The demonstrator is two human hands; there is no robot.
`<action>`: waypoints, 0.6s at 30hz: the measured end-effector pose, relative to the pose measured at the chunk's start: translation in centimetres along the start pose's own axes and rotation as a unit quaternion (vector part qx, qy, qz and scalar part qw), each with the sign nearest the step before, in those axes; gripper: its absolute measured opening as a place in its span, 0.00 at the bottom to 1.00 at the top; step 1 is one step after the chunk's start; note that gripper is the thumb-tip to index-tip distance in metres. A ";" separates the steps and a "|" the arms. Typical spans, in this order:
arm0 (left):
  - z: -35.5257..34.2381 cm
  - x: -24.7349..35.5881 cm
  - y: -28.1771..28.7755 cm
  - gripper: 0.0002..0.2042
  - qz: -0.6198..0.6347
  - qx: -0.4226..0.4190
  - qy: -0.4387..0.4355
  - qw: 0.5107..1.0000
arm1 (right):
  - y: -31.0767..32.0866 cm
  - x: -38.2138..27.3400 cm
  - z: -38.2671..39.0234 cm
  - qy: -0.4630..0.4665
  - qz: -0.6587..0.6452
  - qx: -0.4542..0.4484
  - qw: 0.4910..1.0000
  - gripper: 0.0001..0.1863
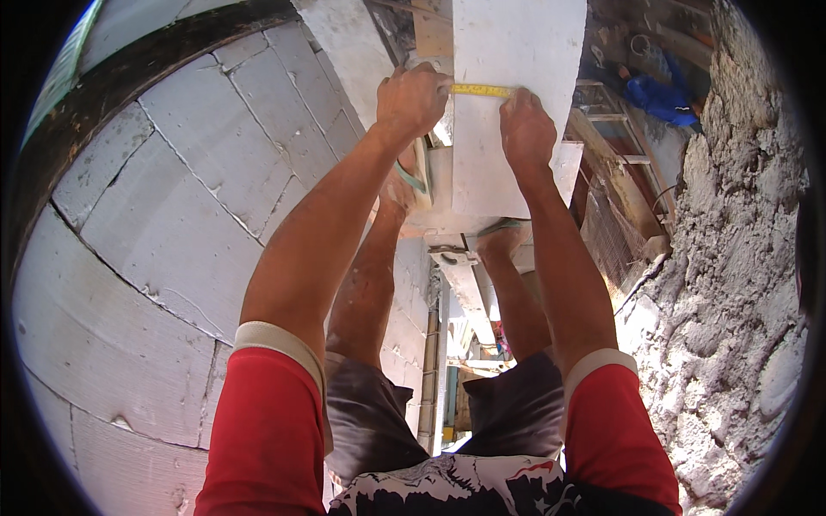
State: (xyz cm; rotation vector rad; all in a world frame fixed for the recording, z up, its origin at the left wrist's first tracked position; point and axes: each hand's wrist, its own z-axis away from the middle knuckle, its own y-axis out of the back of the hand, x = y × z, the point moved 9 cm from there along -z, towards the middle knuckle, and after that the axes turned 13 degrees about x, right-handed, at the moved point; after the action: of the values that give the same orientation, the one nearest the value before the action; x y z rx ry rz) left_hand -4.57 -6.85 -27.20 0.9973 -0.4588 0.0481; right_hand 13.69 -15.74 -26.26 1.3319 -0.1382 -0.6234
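Observation:
My left hand [411,101], fingers closed, grips one end of a yellow tape measure [482,90] that lies straight across the upper part of a pale rectangular board [516,43]. My right hand [527,125] has its fingers bent and closed at the tape's other end, on the board's surface. Whether the tape's case is inside either hand is hidden. My feet [499,232] in flip-flops stand on planks at the near end of the board, one on each side.
A block wall [155,224] fills the left side, rough mortar-covered masonry [731,301] the right. Another pale board [344,34] leans beyond my left hand. At upper right are a wooden ladder-like frame [628,155] and a blue cloth [658,95]. Below my feet a narrow gap drops past a beam [465,292].

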 end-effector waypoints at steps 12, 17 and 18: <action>3.3 0.6 -1.2 0.11 -0.009 -0.001 -0.019 1.000 | -0.7 1.3 3.8 -0.032 0.018 -0.022 0.999 0.09; 6.3 0.2 -2.7 0.12 0.004 0.009 -0.015 1.000 | -1.1 2.1 6.7 -0.039 0.028 -0.031 0.998 0.08; 7.0 0.2 -3.1 0.11 0.015 0.014 -0.009 1.000 | -1.3 2.3 7.3 -0.039 0.029 -0.030 0.998 0.08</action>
State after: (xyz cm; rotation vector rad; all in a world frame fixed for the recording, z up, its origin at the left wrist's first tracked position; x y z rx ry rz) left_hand -6.12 -14.27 -26.42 1.0185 -0.4918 0.0730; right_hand 11.96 -23.29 -26.19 1.2421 -0.2195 -0.6263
